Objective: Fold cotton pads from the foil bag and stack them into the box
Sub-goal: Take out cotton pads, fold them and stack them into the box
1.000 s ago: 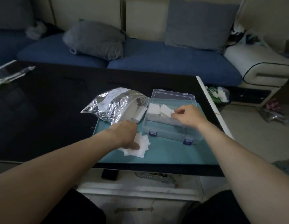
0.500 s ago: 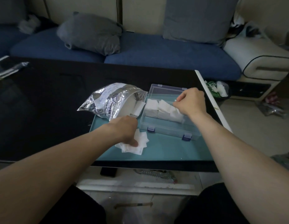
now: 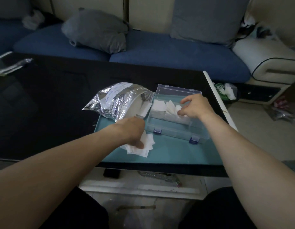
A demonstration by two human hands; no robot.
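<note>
A crinkled silver foil bag (image 3: 117,100) lies open on the teal mat (image 3: 173,151), its mouth facing the clear plastic box (image 3: 174,129). Folded white cotton pads (image 3: 160,105) stand in a row inside the box. My right hand (image 3: 195,106) hovers over the box's right part, fingers curved loosely above the pads; I cannot see it gripping one. My left hand (image 3: 133,132) rests on a small heap of loose white pads (image 3: 147,146) on the mat, thumb pressing down on them.
The mat sits at the right end of a black glossy table (image 3: 44,104). A clear wrapper (image 3: 9,66) lies far left. A blue sofa with grey cushions (image 3: 97,30) stands behind. The table's right edge (image 3: 216,96) drops to the floor.
My right hand has moved from pinching a pad at the box's middle to the right part, with fingers loosened. The left hand stays on the loose pads.
</note>
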